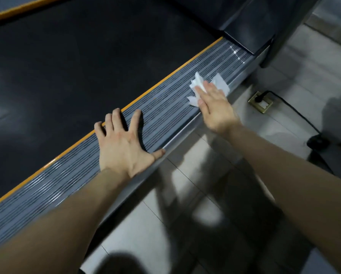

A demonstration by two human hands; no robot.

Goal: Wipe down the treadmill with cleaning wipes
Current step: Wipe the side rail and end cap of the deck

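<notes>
The treadmill [248, 30] is right in front of me. Its belt [76, 62] is wide and black. Beside the belt runs a grey side rail [165, 107] with lots of thin lines, and a yellow stripe [155, 86] sits between them. The wipe [222, 84] is white and crumpled. It lies on the rail, near the far end. My right hand [215, 107] lies flat on top of the wipe with straight fingers, pressing it down. My left hand [122, 147] is wide open too, fingers spread, resting on the rail nearer to me.
</notes>
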